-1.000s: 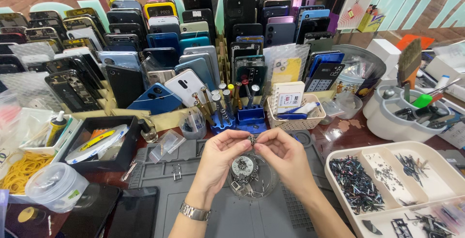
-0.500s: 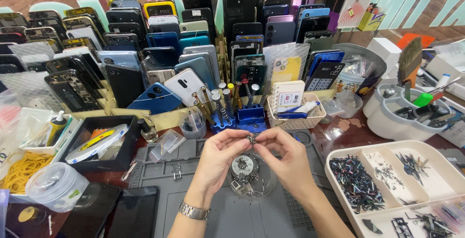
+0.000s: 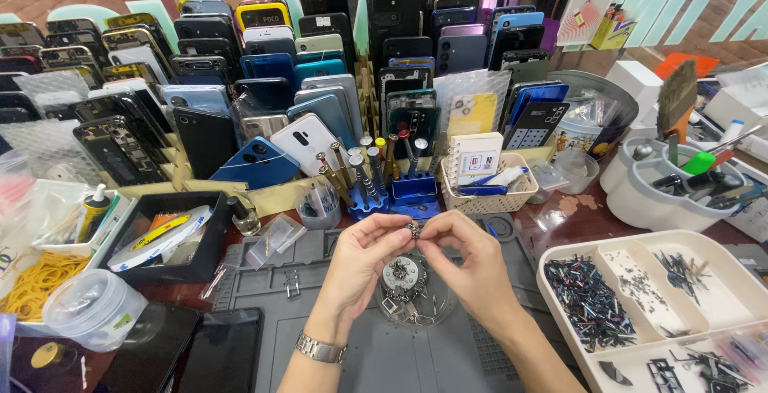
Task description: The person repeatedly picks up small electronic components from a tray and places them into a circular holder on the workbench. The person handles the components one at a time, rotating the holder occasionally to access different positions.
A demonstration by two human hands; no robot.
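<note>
Pinching a tiny metal part (image 3: 414, 230) between the fingertips of both hands, the person holds it just above a small round clear dish (image 3: 416, 297) of loose screws and bits on the grey work mat (image 3: 336, 353). The left hand (image 3: 364, 259) and right hand (image 3: 468, 269) are closed in fine pinches, fingertips meeting on the part. I judge the main risk is a slip: so small a piece could spring off and vanish among the screwdriver stand (image 3: 392, 193) or the compartment tray (image 3: 632, 297) of similar screws to the right. Compared with half a second ago, the hands and part have barely moved; the grip looks unchanged.
</note>
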